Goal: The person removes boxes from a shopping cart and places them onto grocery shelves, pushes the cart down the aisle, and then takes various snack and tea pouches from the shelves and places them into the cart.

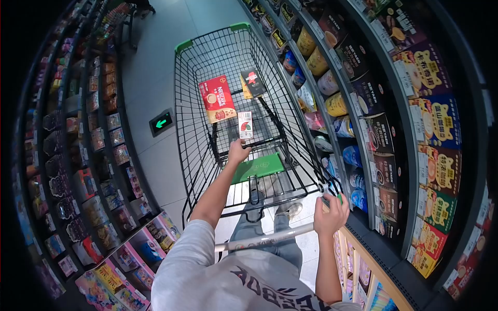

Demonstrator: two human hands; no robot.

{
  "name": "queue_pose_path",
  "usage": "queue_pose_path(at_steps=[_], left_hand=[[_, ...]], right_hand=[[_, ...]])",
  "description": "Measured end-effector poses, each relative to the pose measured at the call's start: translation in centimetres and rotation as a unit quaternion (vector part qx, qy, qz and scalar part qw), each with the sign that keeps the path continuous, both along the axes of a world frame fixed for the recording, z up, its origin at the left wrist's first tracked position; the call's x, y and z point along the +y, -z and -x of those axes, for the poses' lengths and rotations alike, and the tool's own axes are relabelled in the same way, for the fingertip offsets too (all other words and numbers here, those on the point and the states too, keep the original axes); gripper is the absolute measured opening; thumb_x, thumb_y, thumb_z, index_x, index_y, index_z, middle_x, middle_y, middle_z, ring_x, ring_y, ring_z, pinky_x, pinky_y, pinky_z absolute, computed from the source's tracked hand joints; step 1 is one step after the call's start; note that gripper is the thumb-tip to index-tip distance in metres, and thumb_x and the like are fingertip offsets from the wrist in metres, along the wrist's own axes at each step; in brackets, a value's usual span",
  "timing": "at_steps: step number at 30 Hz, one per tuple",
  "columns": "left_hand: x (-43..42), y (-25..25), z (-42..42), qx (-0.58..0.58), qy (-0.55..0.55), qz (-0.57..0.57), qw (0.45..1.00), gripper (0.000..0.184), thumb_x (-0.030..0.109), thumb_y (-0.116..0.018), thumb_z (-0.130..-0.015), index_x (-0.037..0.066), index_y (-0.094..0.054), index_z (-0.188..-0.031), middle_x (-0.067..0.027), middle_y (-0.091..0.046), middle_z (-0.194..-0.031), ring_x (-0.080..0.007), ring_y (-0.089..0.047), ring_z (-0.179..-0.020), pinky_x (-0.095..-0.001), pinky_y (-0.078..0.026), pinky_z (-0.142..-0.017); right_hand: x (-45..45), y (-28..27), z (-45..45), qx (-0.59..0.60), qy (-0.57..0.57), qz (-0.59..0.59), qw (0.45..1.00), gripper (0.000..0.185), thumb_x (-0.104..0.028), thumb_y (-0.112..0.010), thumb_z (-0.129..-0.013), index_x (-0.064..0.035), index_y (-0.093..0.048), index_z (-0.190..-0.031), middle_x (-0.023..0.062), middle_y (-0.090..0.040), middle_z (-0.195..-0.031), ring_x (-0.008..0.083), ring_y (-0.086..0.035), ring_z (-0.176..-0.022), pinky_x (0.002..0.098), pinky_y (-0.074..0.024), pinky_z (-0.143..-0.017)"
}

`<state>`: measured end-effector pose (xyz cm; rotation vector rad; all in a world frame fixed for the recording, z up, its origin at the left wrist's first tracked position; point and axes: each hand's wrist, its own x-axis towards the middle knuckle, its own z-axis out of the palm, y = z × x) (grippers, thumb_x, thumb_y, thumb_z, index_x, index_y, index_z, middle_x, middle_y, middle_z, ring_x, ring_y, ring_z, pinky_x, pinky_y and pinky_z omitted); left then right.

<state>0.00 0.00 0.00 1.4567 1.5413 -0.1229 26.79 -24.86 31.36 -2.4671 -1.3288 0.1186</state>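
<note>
My left hand (239, 152) reaches over the shopping cart (181, 111), its fingers closed on the near end of a small white box (245, 126) with a red and green design. Just beyond that box, inside the basket, lies a red and cream Nescafé box (218, 98). Farther right in the basket is a black box (252, 83) with a red star-like mark, partly covering a yellow package (244, 89). My right hand (332, 213) is at the cart's near right corner, fingers curled at the frame there; the exact contact is partly hidden.
Shelves of boxed drinks (437, 122) and bagged goods (337, 103) stand close on the right. Packaged snacks (97, 137) line the left shelves. A floor sign with a green arrow (162, 122) lies left of the cart. The cart's handle bar (270, 238) crosses before my body.
</note>
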Motion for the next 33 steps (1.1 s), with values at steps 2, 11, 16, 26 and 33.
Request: queue_pose_path(at_steps=[2, 11, 16, 26, 33], left_hand=[[-2.2, -1.5, -1.2, 0.04, 0.028, -0.008, 0.999, 0.083, 0.035, -0.083, -0.08, 0.008, -0.041, -0.146, -0.0247, -0.039, -0.151, -0.0447, -0.052, -0.131, -0.0513, -0.048, -0.106], [3.7, 9.9, -7.2, 0.166, -0.172, -0.091, 0.967, 0.106, 0.033, -0.089, -0.076, 0.005, -0.021, -0.153, -0.0232, -0.042, -0.144, -0.0429, -0.052, -0.129, -0.0541, -0.048, -0.103], [3.6, 13.5, -8.1, 0.199, -0.181, -0.113, 0.956, 0.116, 0.035, -0.088, -0.076, -0.001, -0.013, -0.156, -0.0241, -0.043, -0.142, -0.0411, -0.048, -0.13, -0.0529, -0.046, -0.104], [2.7, 8.0, -7.1, 0.098, -0.189, -0.174, 0.961, 0.084, 0.051, -0.071, -0.081, -0.002, -0.041, -0.139, -0.0344, -0.054, -0.127, -0.049, -0.058, -0.115, -0.0507, -0.046, -0.102], [3.6, -6.1, -3.9, -0.212, -0.396, 0.069, 0.891, 0.049, 0.051, -0.05, -0.095, 0.008, -0.07, -0.11, -0.0081, -0.071, -0.087, -0.0164, -0.066, -0.076, -0.0332, -0.046, -0.062]], right_hand=[[-2.3, -3.1, 0.2, -0.01, -0.007, 0.015, 1.0, 0.019, -0.019, -0.078, -0.08, -0.0116, -0.073, -0.096, 0.0054, -0.073, -0.099, 0.0362, -0.058, -0.124, 0.0481, -0.0403, -0.104], [0.5, 2.6, -0.9, 0.044, 0.002, -0.024, 0.999, 0.012, -0.007, -0.071, -0.079, -0.005, -0.071, -0.091, 0.0087, -0.073, -0.091, 0.0434, -0.06, -0.119, 0.0507, -0.0408, -0.106], [0.2, 2.4, -1.1, 0.044, -0.002, -0.037, 0.998, 0.009, -0.005, -0.069, -0.081, -0.0033, -0.071, -0.09, 0.0112, -0.072, -0.088, 0.0439, -0.06, -0.115, 0.0537, -0.0423, -0.106], [-0.2, 2.7, -1.9, 0.043, -0.003, -0.081, 0.996, 0.012, -0.003, -0.071, -0.078, -0.0047, -0.071, -0.09, 0.0072, -0.074, -0.088, 0.0389, -0.062, -0.113, 0.0484, -0.0441, -0.103], [-0.1, 2.2, -2.3, 0.024, -0.015, -0.153, 0.988, 0.013, -0.007, -0.073, -0.078, -0.0099, -0.072, -0.09, 0.0031, -0.074, -0.092, 0.0341, -0.065, -0.113, 0.0449, -0.0422, -0.098]])
